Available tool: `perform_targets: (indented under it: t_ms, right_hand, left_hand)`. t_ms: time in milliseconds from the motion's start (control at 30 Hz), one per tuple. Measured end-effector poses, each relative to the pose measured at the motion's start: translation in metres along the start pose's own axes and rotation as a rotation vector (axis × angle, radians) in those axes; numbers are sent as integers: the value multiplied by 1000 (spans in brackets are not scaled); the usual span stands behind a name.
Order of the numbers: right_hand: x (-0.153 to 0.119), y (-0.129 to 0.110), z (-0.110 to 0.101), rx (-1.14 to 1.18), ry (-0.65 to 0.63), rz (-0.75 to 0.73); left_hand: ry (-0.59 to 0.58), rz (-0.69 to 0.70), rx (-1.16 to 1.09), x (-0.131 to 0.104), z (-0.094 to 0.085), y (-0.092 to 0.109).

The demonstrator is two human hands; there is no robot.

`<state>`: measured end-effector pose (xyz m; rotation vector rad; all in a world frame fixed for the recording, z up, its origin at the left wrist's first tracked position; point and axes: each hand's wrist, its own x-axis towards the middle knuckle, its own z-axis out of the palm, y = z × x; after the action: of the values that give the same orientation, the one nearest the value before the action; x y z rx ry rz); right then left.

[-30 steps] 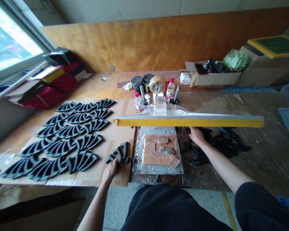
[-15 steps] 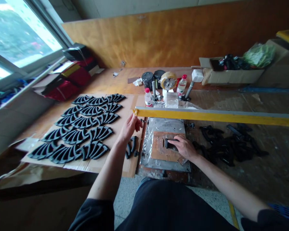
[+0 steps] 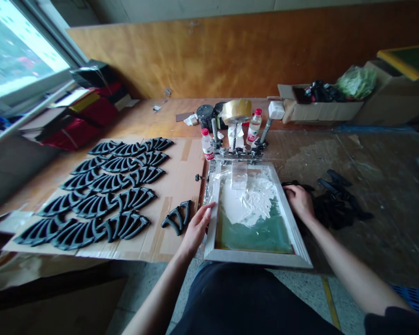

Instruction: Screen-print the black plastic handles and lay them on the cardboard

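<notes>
A screen-printing frame [image 3: 258, 257] lies lowered in front of me, white ink [image 3: 242, 204] spread over the upper part of its green mesh [image 3: 254, 237]. My left hand [image 3: 197, 225] grips the frame's left edge, thumb on top, other fingers partly hidden. Beyond the right edge, my right hand [image 3: 300, 202] is curled at a pile of black curved plastic pieces [image 3: 335, 209]; its fingertips are partly hidden, and I cannot make out what they hold. A pale block [image 3: 239, 174] hangs over the inked mesh. The board under the frame is hidden.
Rows of black curved pieces [image 3: 108, 181] lie on cardboard [image 3: 181, 172] at left, with a few more pieces [image 3: 177, 217] nearer the frame. Behind the frame stand a clamp stand [image 3: 235, 151], a tape roll [image 3: 236, 110], bottles [image 3: 254, 126] and a black tub [image 3: 205, 116]. A carton [image 3: 331, 109] sits back right.
The raised frame has come down over the board, my left hand staying on its edge. My right hand has left the black piece on the board and moved right to the pile.
</notes>
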<state>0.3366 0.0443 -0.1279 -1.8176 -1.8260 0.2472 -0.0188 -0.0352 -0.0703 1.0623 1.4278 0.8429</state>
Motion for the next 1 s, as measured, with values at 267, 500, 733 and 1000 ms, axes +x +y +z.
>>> perform_targets:
  t_ms: [267,500,733,1000]
  right_hand:
    - [47,-120,12,-105,-129,-391]
    - [41,-137,7,-223,-212,-372]
    - [17,-150,16,-274,-451,-409]
    - [-23,-113,5,-80,-536,-884]
  left_hand:
    - [31,-24,302,34,9,-66]
    - [20,-31,342,32,6,-63]
    - [27,-35,355,36,6,-71]
    - [45,-25,350,37,7,-77]
